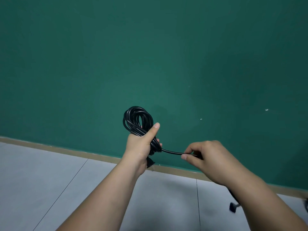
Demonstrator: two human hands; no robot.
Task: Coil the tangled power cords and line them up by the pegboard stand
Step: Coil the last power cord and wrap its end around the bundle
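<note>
Head view. The left forearm rises from the lower centre, with the left hand [141,147] held upright in front of the wall [150,55]. Its fingers are curled round the lower part of a black power cord [136,119], and its thumb lies straight across the front of the loops, tip pointing up. The cord is glossy and wound into a bundle of many oval loops that stands above the fist, in mid-air, well above the floor [41,180]. A black plug [150,163] hangs just below the heel of this hand.

From the base of the bundle a single free strand [173,152] runs to the right, nearly level and slightly bowed. The right hand [208,157], back toward the camera, pinches this strand between thumb and forefinger; the other fingers are curled in. The right forearm slants in from the lower right corner.

Beneath that forearm a dark length of cord drops to a blurred black end piece [233,207] above the grey tiles. A tan baseboard [50,148] divides the green wall from the floor.
</note>
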